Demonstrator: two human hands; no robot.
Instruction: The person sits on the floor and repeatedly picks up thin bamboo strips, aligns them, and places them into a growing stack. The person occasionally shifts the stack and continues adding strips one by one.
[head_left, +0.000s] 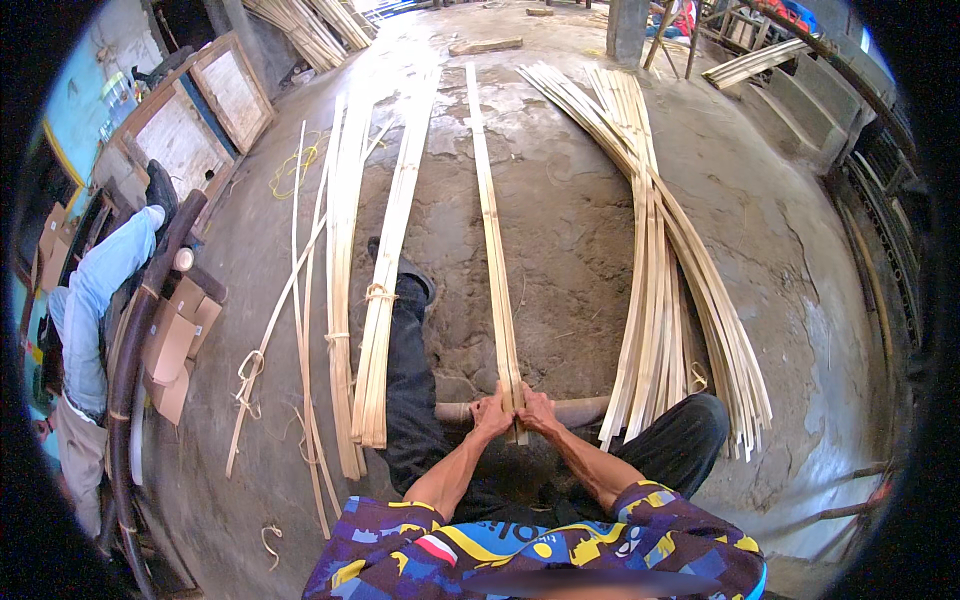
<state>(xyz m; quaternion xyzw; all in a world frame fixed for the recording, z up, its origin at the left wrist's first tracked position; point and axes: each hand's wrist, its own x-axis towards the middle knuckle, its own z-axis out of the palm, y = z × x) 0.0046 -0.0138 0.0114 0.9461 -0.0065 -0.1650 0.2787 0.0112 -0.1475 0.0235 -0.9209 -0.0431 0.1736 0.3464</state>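
Straight ahead of me, a narrow stack of long, pale bamboo strips (490,220) runs away across the floor, its near end between my hands. My left hand (491,414) is closed around the left side of that end, and my right hand (537,410) grips it from the right. How many strips are in the stack, I cannot tell. A thick round pole (585,411) lies crosswise at my hands, beneath the strips. Left of my outstretched leg is a tied bundle of strips (375,370), with another tied bundle (342,300) beside it. To my right, two bundles of strips (640,290) cross.
Loose thin strips (300,270) and a yellow string (290,178) lie on the left floor. Farther left are a cardboard box (172,345), a long dark pole (128,370) and another person's leg in light blue trousers (92,290). A wooden piece (486,46) lies far ahead.
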